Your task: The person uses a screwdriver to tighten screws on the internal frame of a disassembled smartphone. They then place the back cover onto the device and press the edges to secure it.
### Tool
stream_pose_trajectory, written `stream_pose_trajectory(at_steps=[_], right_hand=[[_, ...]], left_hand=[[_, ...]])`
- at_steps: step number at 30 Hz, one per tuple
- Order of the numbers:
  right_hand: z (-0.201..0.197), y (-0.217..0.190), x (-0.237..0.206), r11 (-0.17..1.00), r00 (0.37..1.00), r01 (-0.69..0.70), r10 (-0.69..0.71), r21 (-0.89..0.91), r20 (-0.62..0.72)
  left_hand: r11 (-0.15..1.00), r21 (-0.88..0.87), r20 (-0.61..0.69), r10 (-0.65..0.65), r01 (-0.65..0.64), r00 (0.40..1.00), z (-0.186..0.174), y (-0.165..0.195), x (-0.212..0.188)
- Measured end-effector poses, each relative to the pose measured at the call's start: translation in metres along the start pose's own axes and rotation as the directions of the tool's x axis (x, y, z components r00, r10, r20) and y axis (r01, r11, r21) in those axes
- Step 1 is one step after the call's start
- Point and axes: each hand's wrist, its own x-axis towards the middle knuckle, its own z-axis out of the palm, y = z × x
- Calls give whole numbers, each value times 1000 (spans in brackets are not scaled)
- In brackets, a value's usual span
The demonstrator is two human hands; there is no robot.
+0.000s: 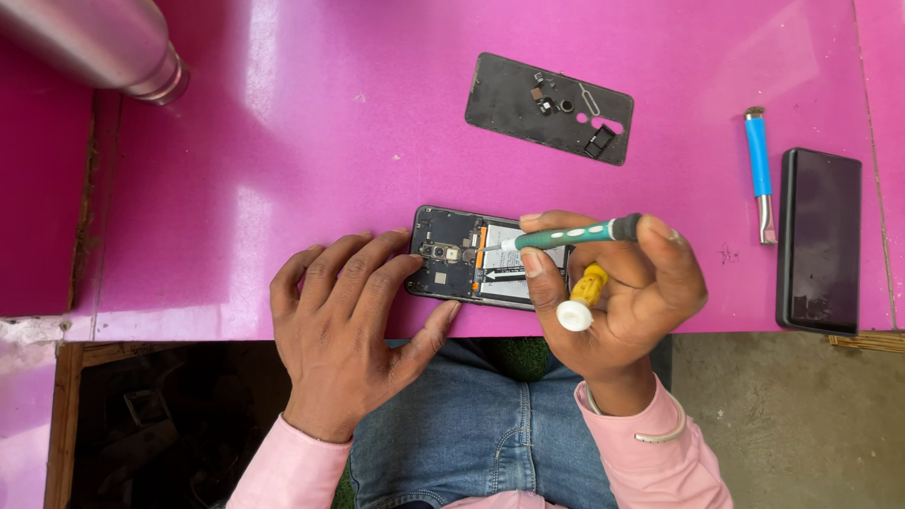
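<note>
Opened phone [471, 256] lies near the table's [311, 141] front edge, back off, board and battery exposed. We judge disassembly partway: removed back cover [547, 108] with small parts sits farther back. Our left hand [344, 325] presses flat on the phone's left end; our right hand [622, 283] is closed around a green screwdriver [566, 236], tip on the phone, plus a yellow tool [583, 297]. Open tabletop left; blue tool [759, 170] and dark phone [818, 240] right.

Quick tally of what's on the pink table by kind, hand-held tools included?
Phones: 2, opened phone, intact black phone
Screwdrivers: 2, green screwdriver and yellow screwdriver, both in right hand
Blue-handled tool: 1
Back cover: 1
Steel bottle: 1
Total: 7
</note>
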Motion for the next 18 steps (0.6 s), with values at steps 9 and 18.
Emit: stream_pose_trajectory(at_steps=[9,18], right_hand=[[9,-6,6,995,999,3,-8,101,51],[14,2,5,981,994,2,-23,195,105]], left_hand=[[1000,-26,-18,-5,5,1000,2,1,0],[1000,-21,-16,-11,11,1000,3,2,0]])
